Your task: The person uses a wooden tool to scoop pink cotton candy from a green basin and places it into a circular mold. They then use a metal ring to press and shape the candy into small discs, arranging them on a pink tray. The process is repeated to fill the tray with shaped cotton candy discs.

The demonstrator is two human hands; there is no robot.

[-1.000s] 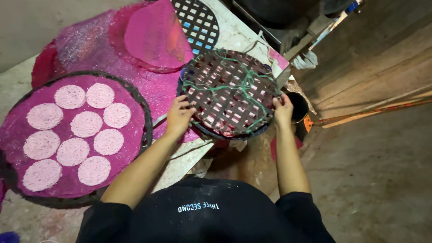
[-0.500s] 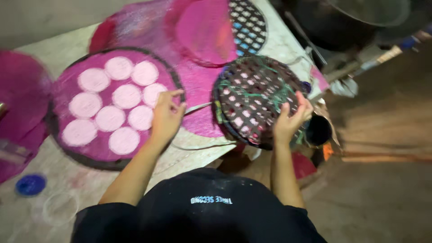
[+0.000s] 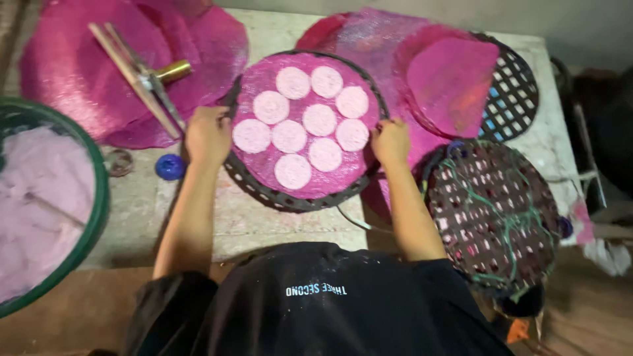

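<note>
- Both hands we see on the round woven tray (image 3: 264, 191); left hand (image 3: 207, 135) grips its left rim, right hand (image 3: 390, 140) its right rim;
- Eight pale pink discs (image 3: 320, 120) lie on its magenta cloth (image 3: 260, 82).

The round tray (image 3: 264, 191) looked like dark woven strips, rough and matt, under a pink mesh cloth (image 3: 260, 86) with a faint sheen. The pale pink discs (image 3: 320, 120) looked soft, matt and floury. The table (image 3: 277, 227) was rough, dull and stained, and the wooden sticks (image 3: 125, 59) met a shiny brass-coloured metal piece (image 3: 173, 70).
</note>
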